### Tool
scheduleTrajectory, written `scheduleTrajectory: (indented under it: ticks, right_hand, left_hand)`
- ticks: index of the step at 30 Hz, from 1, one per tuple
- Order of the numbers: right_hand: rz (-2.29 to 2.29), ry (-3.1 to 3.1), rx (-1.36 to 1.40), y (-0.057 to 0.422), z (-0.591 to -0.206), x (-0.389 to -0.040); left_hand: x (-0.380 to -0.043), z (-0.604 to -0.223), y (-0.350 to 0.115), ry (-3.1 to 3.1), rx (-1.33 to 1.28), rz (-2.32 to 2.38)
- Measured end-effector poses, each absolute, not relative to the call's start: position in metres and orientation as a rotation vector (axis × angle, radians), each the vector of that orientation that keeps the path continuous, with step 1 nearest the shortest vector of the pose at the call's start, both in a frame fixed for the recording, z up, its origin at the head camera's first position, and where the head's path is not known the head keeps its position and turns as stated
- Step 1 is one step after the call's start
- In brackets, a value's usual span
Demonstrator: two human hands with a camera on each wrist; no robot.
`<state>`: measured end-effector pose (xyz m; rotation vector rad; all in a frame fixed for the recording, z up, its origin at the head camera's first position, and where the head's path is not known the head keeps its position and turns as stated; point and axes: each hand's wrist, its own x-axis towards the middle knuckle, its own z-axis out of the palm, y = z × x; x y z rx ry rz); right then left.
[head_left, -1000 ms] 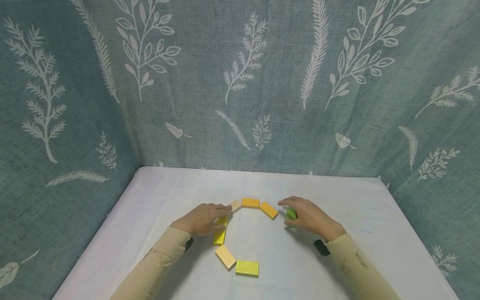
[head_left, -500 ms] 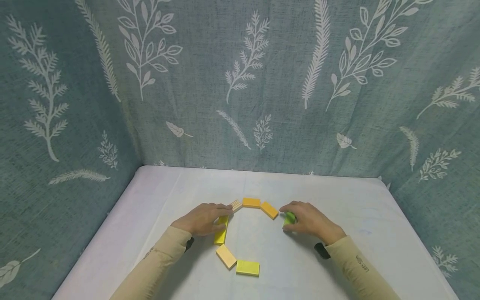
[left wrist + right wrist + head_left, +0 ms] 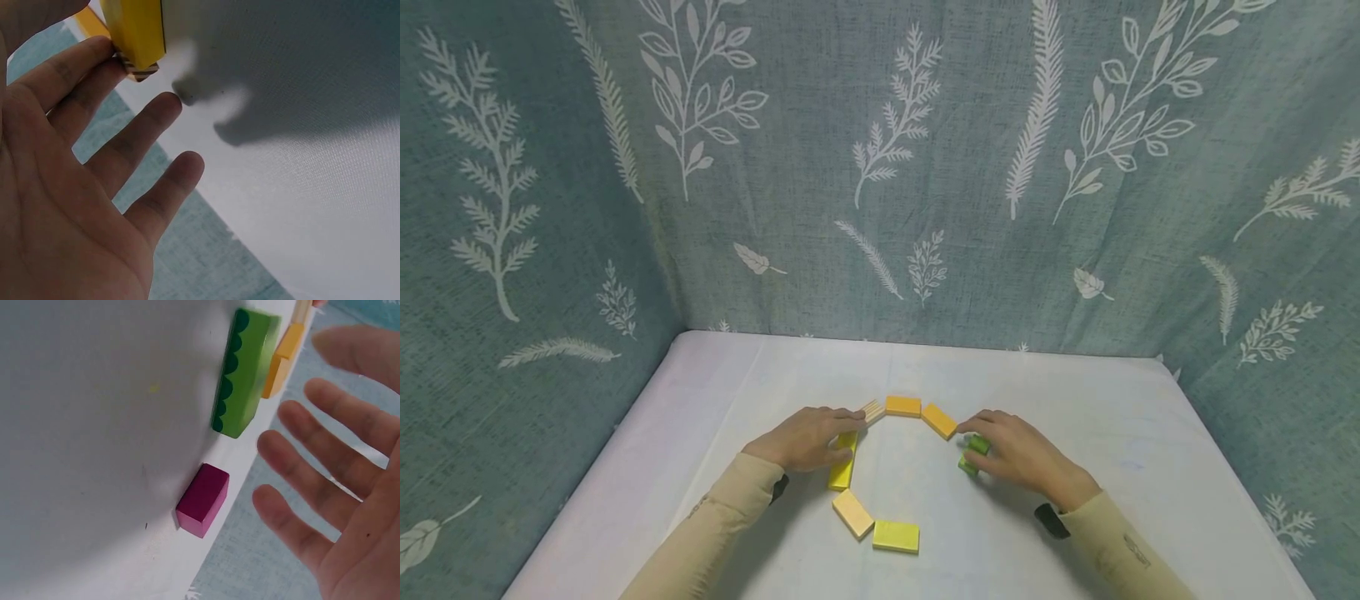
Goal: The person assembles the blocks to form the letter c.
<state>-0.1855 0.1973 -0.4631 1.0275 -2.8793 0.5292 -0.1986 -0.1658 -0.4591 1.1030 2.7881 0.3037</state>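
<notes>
My left hand point(image 3: 805, 439) rests over a yellow block point(image 3: 841, 475), its fingers fairly straight. In the left wrist view, fingertips meet the end of the yellow block point(image 3: 134, 31) and a striped block point(image 3: 140, 72); the other fingers spread free. My right hand point(image 3: 1026, 458) hovers over a green block point(image 3: 967, 465), partly hiding it from the head view. In the right wrist view, the green block point(image 3: 247, 375) with a dark scalloped edge lies on the table, and the fingers are spread apart from it. A magenta block point(image 3: 203, 500) lies beside it.
An arc of blocks curves across the white table point(image 3: 1075, 400): a striped block point(image 3: 872, 412), orange blocks point(image 3: 903, 406) point(image 3: 939, 421), a pale tan block point(image 3: 852, 513) and a lime-yellow block point(image 3: 896, 536). A patterned cloth point(image 3: 880, 183) stands behind.
The right hand brings the green block toward the orange blocks, turns it, then shifts slightly right and nearer with its fingers loosened. The left hand stays where it was.
</notes>
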Motion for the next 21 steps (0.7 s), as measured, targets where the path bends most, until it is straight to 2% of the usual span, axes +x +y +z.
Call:
scheduleTrajectory:
  ticks: [7, 21]
  right_hand:
    - [0.505, -2.747, 1.178, 0.203, -0.467, -0.18]
    - [0.42, -2.647, 1.247, 0.205, -0.483, -0.18]
  left_hand:
    - [-0.198, -0.459, -0.166, 2.789, 1.127, 0.316]
    - [-0.196, -0.457, -0.166, 2.786, 1.106, 0.329]
